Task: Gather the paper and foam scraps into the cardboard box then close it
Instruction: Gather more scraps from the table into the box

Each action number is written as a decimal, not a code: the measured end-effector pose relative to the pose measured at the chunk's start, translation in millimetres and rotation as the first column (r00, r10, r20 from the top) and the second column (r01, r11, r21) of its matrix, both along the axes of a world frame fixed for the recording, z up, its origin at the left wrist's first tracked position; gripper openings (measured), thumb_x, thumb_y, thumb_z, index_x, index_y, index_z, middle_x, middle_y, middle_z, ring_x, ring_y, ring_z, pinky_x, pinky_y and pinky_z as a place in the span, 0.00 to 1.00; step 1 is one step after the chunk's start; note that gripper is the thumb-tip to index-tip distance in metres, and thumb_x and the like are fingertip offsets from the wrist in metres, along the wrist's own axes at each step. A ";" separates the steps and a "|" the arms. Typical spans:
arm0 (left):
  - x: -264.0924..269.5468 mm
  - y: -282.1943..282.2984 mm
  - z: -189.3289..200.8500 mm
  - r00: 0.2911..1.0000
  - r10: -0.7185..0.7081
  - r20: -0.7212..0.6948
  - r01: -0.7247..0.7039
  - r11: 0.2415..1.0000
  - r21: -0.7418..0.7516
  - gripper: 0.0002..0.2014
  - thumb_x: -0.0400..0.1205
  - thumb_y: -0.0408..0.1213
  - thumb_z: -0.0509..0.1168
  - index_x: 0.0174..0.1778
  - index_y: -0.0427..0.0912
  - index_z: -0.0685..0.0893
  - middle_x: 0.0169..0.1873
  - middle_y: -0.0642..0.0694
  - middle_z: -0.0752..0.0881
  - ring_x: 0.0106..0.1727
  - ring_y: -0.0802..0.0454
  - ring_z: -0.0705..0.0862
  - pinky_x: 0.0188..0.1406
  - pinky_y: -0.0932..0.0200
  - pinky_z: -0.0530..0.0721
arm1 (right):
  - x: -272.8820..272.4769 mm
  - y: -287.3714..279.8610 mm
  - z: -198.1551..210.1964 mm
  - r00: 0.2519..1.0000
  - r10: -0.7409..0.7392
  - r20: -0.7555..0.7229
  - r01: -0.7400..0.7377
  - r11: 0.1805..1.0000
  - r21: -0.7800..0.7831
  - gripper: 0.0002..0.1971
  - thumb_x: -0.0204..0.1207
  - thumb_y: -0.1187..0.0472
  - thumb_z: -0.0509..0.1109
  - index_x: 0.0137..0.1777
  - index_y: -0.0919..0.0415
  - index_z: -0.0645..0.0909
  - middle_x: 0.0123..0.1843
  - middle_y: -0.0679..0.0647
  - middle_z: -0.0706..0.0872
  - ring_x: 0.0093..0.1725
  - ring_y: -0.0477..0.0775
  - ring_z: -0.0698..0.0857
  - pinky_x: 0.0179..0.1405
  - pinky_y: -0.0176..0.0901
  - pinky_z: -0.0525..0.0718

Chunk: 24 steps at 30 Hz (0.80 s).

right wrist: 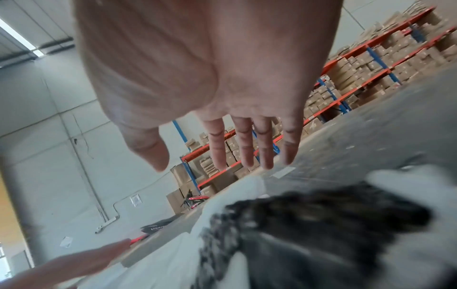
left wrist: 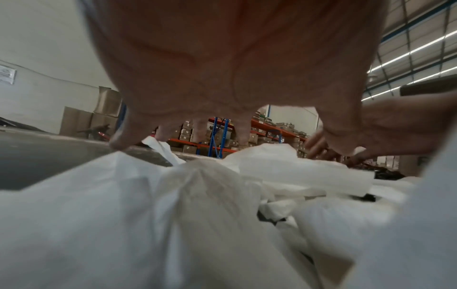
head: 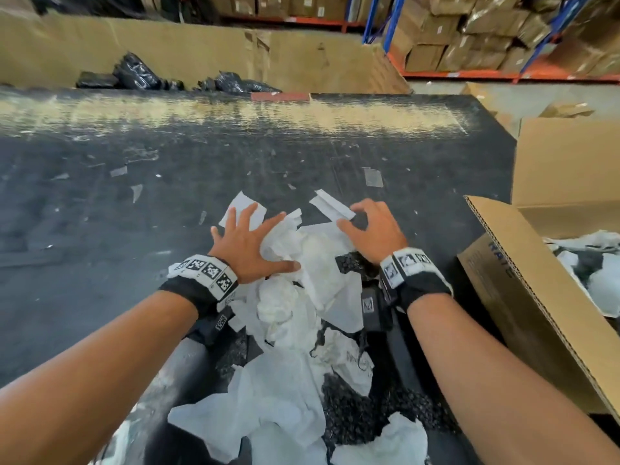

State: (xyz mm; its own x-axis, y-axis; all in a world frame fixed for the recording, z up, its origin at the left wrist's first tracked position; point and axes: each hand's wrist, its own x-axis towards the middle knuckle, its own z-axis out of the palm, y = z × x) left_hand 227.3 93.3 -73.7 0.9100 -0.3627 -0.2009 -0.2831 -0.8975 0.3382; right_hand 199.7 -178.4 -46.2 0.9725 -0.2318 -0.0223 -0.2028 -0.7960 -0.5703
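A pile of crumpled white paper scraps [head: 322,283] mixed with black foam pieces [head: 365,414] lies on the dark table [head: 117,213] in front of me. My left hand [head: 248,243] rests on the pile's far left side with its fingers spread; in the left wrist view the left hand [left wrist: 222,82] arches over the paper scraps [left wrist: 197,195]. My right hand [head: 372,229] hovers over the far right of the pile by a white strip [head: 332,204]. Seen from the right wrist, the right hand [right wrist: 222,97] holds nothing, with straight fingers above black foam [right wrist: 321,224]. The cardboard box [head: 523,303] stands open at the right with scraps inside.
Small paper bits and a tape piece [head: 373,177] litter the table beyond the pile. A large cardboard-walled bin [head: 201,52] with black bags [head: 134,75] stands behind the table. Racks of cartons [head: 469,35] fill the back right.
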 end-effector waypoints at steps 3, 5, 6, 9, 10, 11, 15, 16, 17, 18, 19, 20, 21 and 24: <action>5.5 -9.4 -7.7 0.990 -0.015 -0.137 0.022 0.998 0.055 0.62 0.51 0.91 0.58 0.83 0.79 0.43 0.89 0.51 0.41 0.88 0.35 0.37 0.83 0.23 0.49 | 43.8 11.6 -6.3 0.970 0.067 -0.233 -0.068 0.998 0.001 0.39 0.71 0.30 0.69 0.79 0.47 0.70 0.82 0.54 0.66 0.79 0.59 0.70 0.77 0.57 0.69; 5.4 -12.2 -10.4 0.984 -0.021 -0.180 0.032 0.998 0.058 0.66 0.49 0.90 0.61 0.85 0.75 0.44 0.89 0.48 0.43 0.89 0.35 0.38 0.85 0.28 0.51 | 55.0 22.2 -5.8 0.902 0.139 -0.409 -0.150 0.989 0.007 0.48 0.69 0.24 0.65 0.85 0.47 0.61 0.88 0.54 0.58 0.85 0.61 0.60 0.82 0.60 0.59; 4.6 -12.3 -9.9 0.981 -0.034 -0.191 0.046 0.997 0.059 0.67 0.49 0.89 0.63 0.85 0.74 0.44 0.89 0.47 0.44 0.89 0.35 0.38 0.85 0.29 0.52 | 54.8 27.0 -3.8 0.868 0.208 -0.450 -0.230 0.973 0.005 0.49 0.69 0.23 0.65 0.86 0.46 0.59 0.88 0.53 0.59 0.86 0.61 0.59 0.83 0.60 0.58; -2.7 -7.9 -6.9 0.973 -0.118 -0.199 0.133 0.989 0.066 0.71 0.48 0.84 0.71 0.86 0.72 0.41 0.89 0.50 0.45 0.89 0.40 0.39 0.86 0.32 0.55 | 34.7 38.6 6.5 0.794 0.408 -0.450 -0.428 0.902 0.063 0.53 0.62 0.25 0.74 0.85 0.38 0.57 0.86 0.43 0.63 0.84 0.53 0.64 0.80 0.51 0.64; -6.6 -6.0 -6.4 0.969 -0.151 -0.196 0.168 0.983 0.075 0.73 0.47 0.83 0.73 0.86 0.71 0.41 0.89 0.51 0.45 0.89 0.41 0.40 0.85 0.32 0.57 | 25.3 40.8 6.8 0.771 0.444 -0.456 -0.477 0.878 0.048 0.58 0.57 0.27 0.79 0.86 0.37 0.55 0.86 0.41 0.62 0.83 0.51 0.64 0.80 0.50 0.65; -11.4 -4.4 -6.9 0.964 -0.180 -0.198 0.200 0.976 0.087 0.75 0.47 0.81 0.76 0.86 0.70 0.41 0.89 0.52 0.45 0.89 0.43 0.40 0.85 0.33 0.59 | 13.4 43.1 5.2 0.743 0.477 -0.469 -0.528 0.849 0.026 0.62 0.54 0.30 0.83 0.86 0.38 0.53 0.86 0.42 0.61 0.84 0.50 0.63 0.81 0.51 0.64; -31.4 -5.0 -6.6 0.965 -0.208 -0.162 0.229 0.965 0.127 0.69 0.56 0.66 0.84 0.89 0.61 0.49 0.90 0.49 0.51 0.89 0.46 0.56 0.80 0.46 0.69 | -28.1 54.6 -18.8 0.744 0.499 -0.444 -0.602 0.789 -0.122 0.64 0.55 0.44 0.88 0.87 0.37 0.48 0.87 0.46 0.59 0.85 0.52 0.59 0.81 0.55 0.66; -36.0 -6.6 -4.3 0.971 -0.196 -0.138 0.212 0.972 0.107 0.64 0.60 0.62 0.84 0.89 0.59 0.54 0.89 0.49 0.57 0.87 0.46 0.62 0.78 0.47 0.71 | -36.6 57.2 -24.2 0.774 0.496 -0.394 -0.585 0.797 -0.147 0.60 0.59 0.47 0.86 0.86 0.36 0.50 0.86 0.45 0.62 0.85 0.52 0.61 0.79 0.53 0.68; -40.5 -8.6 -2.4 0.977 -0.184 -0.103 0.192 0.978 0.078 0.57 0.64 0.58 0.84 0.88 0.58 0.61 0.86 0.48 0.65 0.83 0.45 0.69 0.76 0.48 0.73 | -43.6 59.3 -27.9 0.808 0.490 -0.326 -0.559 0.812 -0.164 0.55 0.64 0.50 0.84 0.86 0.36 0.54 0.85 0.44 0.66 0.82 0.52 0.67 0.78 0.52 0.71; -44.8 -10.1 -0.9 0.984 -0.169 -0.057 0.172 0.984 0.045 0.48 0.68 0.53 0.82 0.84 0.56 0.68 0.80 0.48 0.75 0.78 0.43 0.76 0.72 0.49 0.77 | -48.7 60.6 -29.9 0.836 0.484 -0.257 -0.534 0.826 -0.181 0.48 0.67 0.53 0.81 0.85 0.36 0.59 0.82 0.43 0.71 0.79 0.52 0.72 0.75 0.52 0.74; -49.6 -11.1 1.0 0.989 -0.145 -0.004 0.146 0.989 0.019 0.38 0.72 0.49 0.79 0.80 0.56 0.75 0.73 0.47 0.82 0.72 0.42 0.82 0.68 0.48 0.80 | -53.3 62.3 -30.4 0.859 0.473 -0.196 -0.506 0.841 -0.190 0.42 0.71 0.56 0.78 0.83 0.36 0.64 0.79 0.43 0.76 0.75 0.53 0.77 0.72 0.53 0.77; -54.4 -11.6 3.2 0.992 -0.119 0.043 0.119 0.993 0.007 0.30 0.75 0.44 0.76 0.75 0.56 0.80 0.66 0.47 0.87 0.66 0.41 0.85 0.64 0.48 0.83 | -57.5 64.5 -29.0 0.877 0.453 -0.161 -0.478 0.857 -0.192 0.37 0.73 0.58 0.76 0.81 0.38 0.69 0.76 0.45 0.80 0.72 0.55 0.81 0.69 0.53 0.79; -59.6 -11.4 7.5 0.993 -0.092 0.076 0.092 0.996 0.002 0.24 0.77 0.40 0.73 0.70 0.58 0.83 0.60 0.48 0.90 0.62 0.40 0.87 0.60 0.48 0.84 | -60.3 66.6 -26.0 0.890 0.434 -0.138 -0.455 0.868 -0.200 0.33 0.74 0.59 0.75 0.79 0.39 0.72 0.72 0.47 0.84 0.69 0.57 0.83 0.66 0.53 0.81; -70.8 -9.0 23.8 0.988 -0.023 0.150 0.032 0.998 -0.057 0.20 0.77 0.35 0.68 0.62 0.60 0.86 0.52 0.50 0.91 0.54 0.42 0.90 0.53 0.49 0.86 | -65.5 73.8 -9.6 0.918 0.391 -0.071 -0.397 0.888 -0.233 0.28 0.74 0.60 0.74 0.74 0.41 0.78 0.62 0.52 0.89 0.61 0.60 0.87 0.59 0.50 0.84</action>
State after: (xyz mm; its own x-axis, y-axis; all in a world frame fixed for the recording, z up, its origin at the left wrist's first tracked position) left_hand 156.5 84.3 -49.9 0.9175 -0.3956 -0.0409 -0.3591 -0.8683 0.3423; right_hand 134.2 -104.5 -55.9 0.9849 0.1691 -0.0370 0.1454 -0.9241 -0.3533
